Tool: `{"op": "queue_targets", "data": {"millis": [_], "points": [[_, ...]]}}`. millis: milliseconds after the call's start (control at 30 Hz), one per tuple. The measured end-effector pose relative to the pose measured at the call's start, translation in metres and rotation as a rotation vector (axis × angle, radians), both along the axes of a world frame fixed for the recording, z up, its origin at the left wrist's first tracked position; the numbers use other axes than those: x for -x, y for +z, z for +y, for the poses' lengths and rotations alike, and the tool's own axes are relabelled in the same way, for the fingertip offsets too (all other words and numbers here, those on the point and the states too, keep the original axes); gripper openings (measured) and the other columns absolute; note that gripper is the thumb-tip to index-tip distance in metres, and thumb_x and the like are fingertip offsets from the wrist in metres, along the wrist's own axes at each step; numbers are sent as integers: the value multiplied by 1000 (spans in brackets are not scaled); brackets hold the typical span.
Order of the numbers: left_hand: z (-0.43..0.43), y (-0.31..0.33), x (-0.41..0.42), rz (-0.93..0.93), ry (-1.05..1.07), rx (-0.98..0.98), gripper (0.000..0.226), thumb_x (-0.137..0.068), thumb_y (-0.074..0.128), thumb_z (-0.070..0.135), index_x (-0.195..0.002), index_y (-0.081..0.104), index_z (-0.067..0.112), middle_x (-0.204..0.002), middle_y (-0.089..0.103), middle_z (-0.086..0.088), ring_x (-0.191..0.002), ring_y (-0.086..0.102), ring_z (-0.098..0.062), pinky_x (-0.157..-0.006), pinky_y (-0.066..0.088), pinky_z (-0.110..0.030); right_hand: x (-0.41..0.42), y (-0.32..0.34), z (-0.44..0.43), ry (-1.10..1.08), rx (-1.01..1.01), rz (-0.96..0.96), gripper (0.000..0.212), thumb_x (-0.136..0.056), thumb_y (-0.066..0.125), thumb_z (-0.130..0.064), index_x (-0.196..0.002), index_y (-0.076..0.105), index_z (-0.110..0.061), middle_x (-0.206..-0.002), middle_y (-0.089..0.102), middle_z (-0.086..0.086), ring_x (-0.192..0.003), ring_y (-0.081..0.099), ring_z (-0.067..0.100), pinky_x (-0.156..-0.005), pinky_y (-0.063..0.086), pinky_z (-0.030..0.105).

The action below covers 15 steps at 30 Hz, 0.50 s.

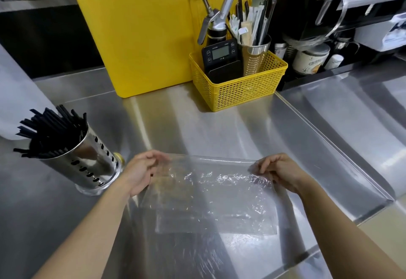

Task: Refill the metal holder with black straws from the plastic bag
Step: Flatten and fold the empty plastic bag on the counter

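The refill looks all but finished. The holder stands on the bench at the left, tilted a little in this wide view. It is packed with black straws that fan out above its rim.

The bag is held up in front of the person, just above the bench and well right of the holder. The left hand pinches one top corner and the right hand pinches the other, fingers curled on the film, so the top edge is pulled taut between them. No dark straws show through the clear plastic, so the bag is probably empty. Glare and wrinkles blur its lower part, and a faint brownish patch near the left hand could be a label.

Judging from this, the straws are already in the holder. What seems left is small: deal with the spent bag, perhaps by folding or binning it, and maybe even up the straws, some of which lean far out over the rim. A yellow basket at the back of the bench holds other tools and plays no part here.
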State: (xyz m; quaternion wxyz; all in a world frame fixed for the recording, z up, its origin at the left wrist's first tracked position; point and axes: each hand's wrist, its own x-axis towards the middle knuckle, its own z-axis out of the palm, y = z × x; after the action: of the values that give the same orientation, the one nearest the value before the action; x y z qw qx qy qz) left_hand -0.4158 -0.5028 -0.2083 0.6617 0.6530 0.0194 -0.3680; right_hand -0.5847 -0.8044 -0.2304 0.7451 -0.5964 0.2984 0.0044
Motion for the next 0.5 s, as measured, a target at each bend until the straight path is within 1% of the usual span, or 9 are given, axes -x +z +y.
{"op": "queue_targets", "data": {"millis": [67, 100, 133, 200, 233, 300, 367, 433, 500], "points": [[4, 0, -2, 104, -54, 22, 21, -98, 37, 20, -112, 51, 12, -103, 65, -18, -85, 65, -34, -64, 58, -46, 1, -4, -4, -14, 25, 1, 43, -70, 36, 28, -46, 61, 3, -65, 71, 16, -62, 70, 24, -53, 56, 22], [4, -2, -2, 135, -70, 5, 24, -95, 44, 26, -117, 46, 16, -105, 64, -19, -88, 64, -35, -66, 57, -47, 1, -5, -4, -23, 42, 6, 45, -71, 38, 27, -46, 63, 0, -65, 71, 16, -62, 70, 25, -56, 57, 23], [3, -5, -3, 130, -86, -32, 31, -90, 53, 22, -120, 43, 17, -104, 65, -20, -85, 65, -33, -66, 58, -44, 1, -6, -5, -31, 57, 10, 46, -72, 38, 26, -46, 65, -1, -64, 70, 16, -62, 70, 25, -58, 58, 24], [-1, -8, 1, 46, -123, -137, 55, -77, 67, 1, -124, 41, 14, -92, 68, -19, -72, 67, -26, -63, 58, -36, 1, -5, -3, -37, 91, 22, 46, -75, 37, 24, -49, 66, -2, -63, 69, 16, -63, 70, 25, -55, 56, 21], [-4, -8, 3, -1, -128, -176, 61, -72, 69, -7, -124, 42, 11, -86, 69, -17, -67, 67, -24, -60, 58, -32, 0, -4, -1, -36, 106, 23, 46, -75, 35, 23, -52, 66, -3, -63, 70, 15, -64, 69, 25, -52, 53, 19], [-7, -5, 3, -86, -105, -214, 59, -69, 69, -12, -119, 46, 9, -85, 69, -14, -66, 65, -23, -56, 58, -29, -2, -3, 1, -59, 205, 28, 47, -74, 34, 22, -62, 69, -5, -67, 70, 10, -70, 63, 25, -50, 47, 15], [-9, 1, -2, -186, -109, -248, 51, -71, 69, -7, -113, 48, 14, -98, 67, -14, -78, 67, -26, -71, 58, -35, -6, 3, 2, -91, 473, 39, 36, -76, 42, 15, -79, 70, -8, -81, 67, 11, -81, 58, 25, -62, 46, 21], [-12, 11, -6, -320, -168, -286, 46, -73, 69, -2, -107, 47, 21, -102, 66, -8, -90, 65, -26, -85, 53, -41, -12, 17, 4, -23, 724, 34, 31, -74, 51, 2, -96, 68, -12, -102, 63, 9, -93, 57, 24, -81, 46, 32], [-19, 20, -9, -430, -192, -227, 43, -74, 67, -9, -99, 48, 21, -88, 66, 0, -84, 63, -17, -79, 52, -30, -20, 36, 10, 139, 781, -15, 37, -79, 56, 1, -111, 63, -15, -117, 59, 3, -105, 55, 18, -92, 43, 33]]}}
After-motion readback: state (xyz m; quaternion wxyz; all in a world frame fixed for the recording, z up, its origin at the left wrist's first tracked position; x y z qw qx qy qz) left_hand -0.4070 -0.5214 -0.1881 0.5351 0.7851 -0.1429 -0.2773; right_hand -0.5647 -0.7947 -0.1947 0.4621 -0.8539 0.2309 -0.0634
